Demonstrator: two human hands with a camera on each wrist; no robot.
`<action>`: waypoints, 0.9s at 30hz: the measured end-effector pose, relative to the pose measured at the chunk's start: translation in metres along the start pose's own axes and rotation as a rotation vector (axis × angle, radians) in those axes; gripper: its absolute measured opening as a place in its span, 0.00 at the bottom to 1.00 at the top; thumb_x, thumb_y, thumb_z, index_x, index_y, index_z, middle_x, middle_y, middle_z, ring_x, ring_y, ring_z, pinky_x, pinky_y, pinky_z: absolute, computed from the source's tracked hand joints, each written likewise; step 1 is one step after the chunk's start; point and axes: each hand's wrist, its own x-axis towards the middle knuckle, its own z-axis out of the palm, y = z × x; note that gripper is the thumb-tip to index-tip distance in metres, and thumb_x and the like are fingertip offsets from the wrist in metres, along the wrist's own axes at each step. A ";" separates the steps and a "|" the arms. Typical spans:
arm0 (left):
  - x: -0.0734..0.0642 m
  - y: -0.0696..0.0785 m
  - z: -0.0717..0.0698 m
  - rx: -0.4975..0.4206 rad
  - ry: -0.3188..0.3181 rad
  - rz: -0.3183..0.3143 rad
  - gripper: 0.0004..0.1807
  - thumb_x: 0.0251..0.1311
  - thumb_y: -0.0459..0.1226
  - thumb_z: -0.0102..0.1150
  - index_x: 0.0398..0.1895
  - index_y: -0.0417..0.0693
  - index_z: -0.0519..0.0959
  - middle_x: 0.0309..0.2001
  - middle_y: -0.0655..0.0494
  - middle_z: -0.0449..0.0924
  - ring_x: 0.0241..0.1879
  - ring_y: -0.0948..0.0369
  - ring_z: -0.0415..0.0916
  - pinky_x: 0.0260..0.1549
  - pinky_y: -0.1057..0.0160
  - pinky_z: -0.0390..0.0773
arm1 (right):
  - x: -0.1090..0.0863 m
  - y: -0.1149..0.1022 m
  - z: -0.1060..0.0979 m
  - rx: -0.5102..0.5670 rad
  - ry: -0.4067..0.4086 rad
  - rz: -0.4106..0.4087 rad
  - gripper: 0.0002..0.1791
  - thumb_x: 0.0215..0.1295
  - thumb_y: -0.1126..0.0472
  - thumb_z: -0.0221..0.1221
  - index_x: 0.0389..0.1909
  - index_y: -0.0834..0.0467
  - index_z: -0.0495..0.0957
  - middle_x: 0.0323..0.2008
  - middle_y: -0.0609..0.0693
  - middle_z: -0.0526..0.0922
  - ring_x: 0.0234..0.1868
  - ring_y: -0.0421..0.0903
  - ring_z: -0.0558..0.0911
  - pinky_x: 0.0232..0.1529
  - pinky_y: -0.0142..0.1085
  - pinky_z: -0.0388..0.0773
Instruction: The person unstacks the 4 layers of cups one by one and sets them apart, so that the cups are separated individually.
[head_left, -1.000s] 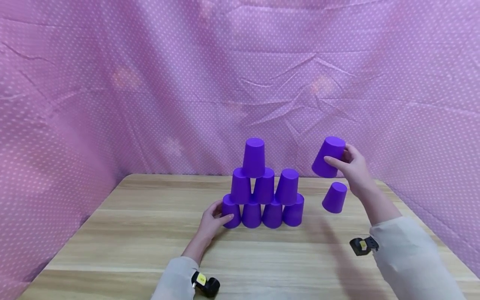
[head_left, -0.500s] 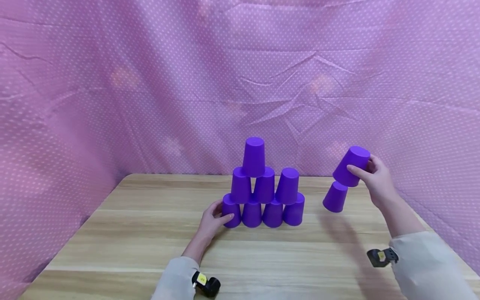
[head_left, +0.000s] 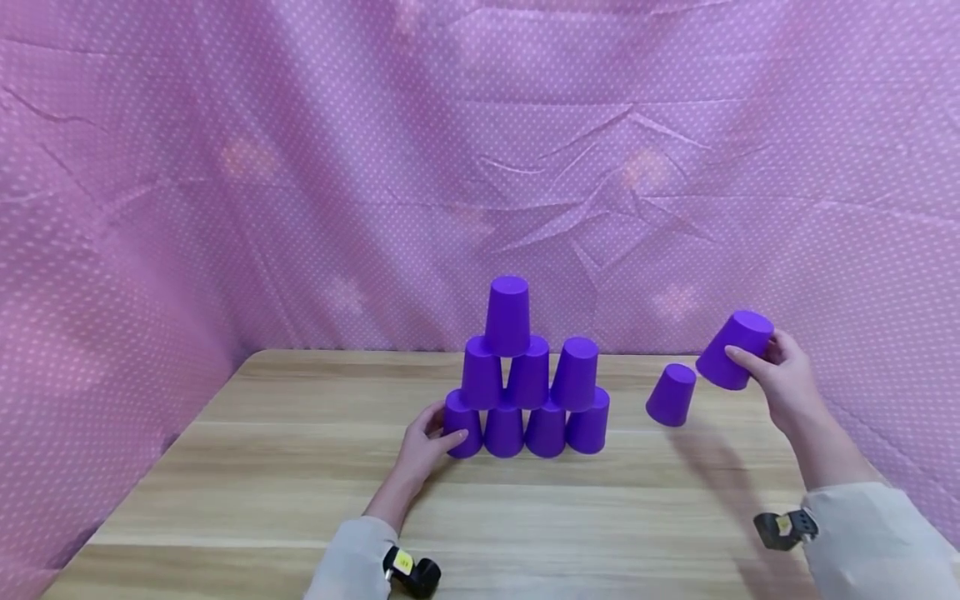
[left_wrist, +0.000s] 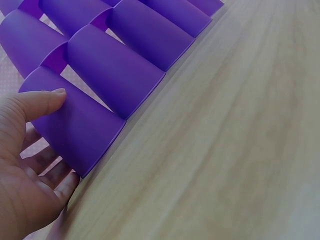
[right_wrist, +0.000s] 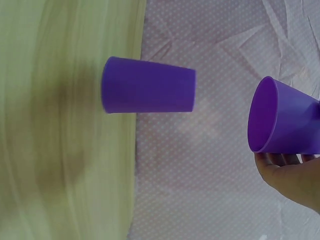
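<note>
Your right grip [head_left: 787, 379] is closed round the raised cup [head_left: 733, 354], purple, held in the air and tilted, its mouth toward seven o'clock in the head view. Your left grip [head_left: 422, 446] holds the end cup [left_wrist: 87, 125], which is at two o'clock from it, thumb across the front. At nine o'clock from your right grip, the lone cup [head_left: 671, 397] stands mouth-down on the bench [head_left: 300, 467]. Farther along nine is the pyramid [head_left: 528, 375]: four mouth-down cups below, three on those, one topmost. Pink dotted cloth [head_left: 420, 167] rises at twelve o'clock.
</note>
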 end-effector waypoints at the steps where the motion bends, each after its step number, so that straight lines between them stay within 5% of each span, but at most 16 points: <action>1: 0.001 -0.003 -0.001 0.002 0.003 0.000 0.30 0.45 0.27 0.60 0.54 0.32 0.63 0.50 0.35 0.66 0.51 0.45 0.62 0.53 0.53 0.61 | -0.001 0.001 -0.002 0.014 0.008 0.022 0.29 0.49 0.65 0.61 0.54 0.56 0.63 0.40 0.43 0.71 0.43 0.36 0.71 0.48 0.28 0.67; 5: 0.006 -0.011 -0.001 0.020 0.011 0.005 0.31 0.45 0.29 0.60 0.55 0.34 0.63 0.51 0.37 0.66 0.52 0.47 0.62 0.53 0.55 0.62 | 0.003 0.017 -0.016 -0.023 0.016 0.059 0.31 0.50 0.65 0.61 0.56 0.55 0.61 0.42 0.43 0.70 0.45 0.37 0.70 0.50 0.28 0.65; 12: 0.009 -0.011 0.001 0.040 0.025 0.014 0.31 0.45 0.29 0.61 0.55 0.34 0.63 0.50 0.38 0.67 0.51 0.48 0.63 0.52 0.55 0.63 | 0.047 0.120 -0.086 0.012 0.074 0.052 0.33 0.48 0.67 0.62 0.58 0.53 0.62 0.50 0.52 0.70 0.48 0.42 0.71 0.39 0.24 0.72; 14: 0.009 -0.010 0.001 0.039 0.024 0.013 0.31 0.45 0.29 0.61 0.55 0.34 0.63 0.50 0.38 0.67 0.51 0.48 0.63 0.52 0.55 0.63 | 0.049 0.132 -0.092 -0.020 0.082 0.058 0.35 0.48 0.65 0.63 0.59 0.53 0.61 0.50 0.52 0.70 0.49 0.42 0.70 0.38 0.22 0.71; 17: 0.009 -0.008 0.001 0.038 0.020 0.010 0.31 0.45 0.29 0.61 0.56 0.34 0.63 0.51 0.38 0.66 0.51 0.47 0.63 0.52 0.55 0.63 | 0.040 0.131 -0.087 -0.064 0.117 0.070 0.34 0.47 0.64 0.63 0.57 0.51 0.61 0.46 0.48 0.72 0.45 0.38 0.72 0.36 0.20 0.70; 22: 0.006 0.002 0.001 0.023 0.011 0.013 0.31 0.45 0.27 0.60 0.55 0.32 0.62 0.50 0.36 0.66 0.51 0.46 0.63 0.52 0.54 0.63 | 0.021 0.106 -0.061 -0.200 0.168 0.173 0.37 0.47 0.58 0.64 0.59 0.50 0.59 0.45 0.44 0.71 0.43 0.35 0.71 0.48 0.27 0.67; 27: 0.006 0.004 0.001 0.039 0.029 0.022 0.29 0.44 0.27 0.60 0.54 0.33 0.64 0.47 0.38 0.69 0.49 0.47 0.65 0.51 0.55 0.64 | 0.014 0.099 -0.047 -0.210 0.174 0.212 0.43 0.44 0.55 0.65 0.62 0.50 0.55 0.42 0.41 0.68 0.42 0.34 0.69 0.55 0.34 0.62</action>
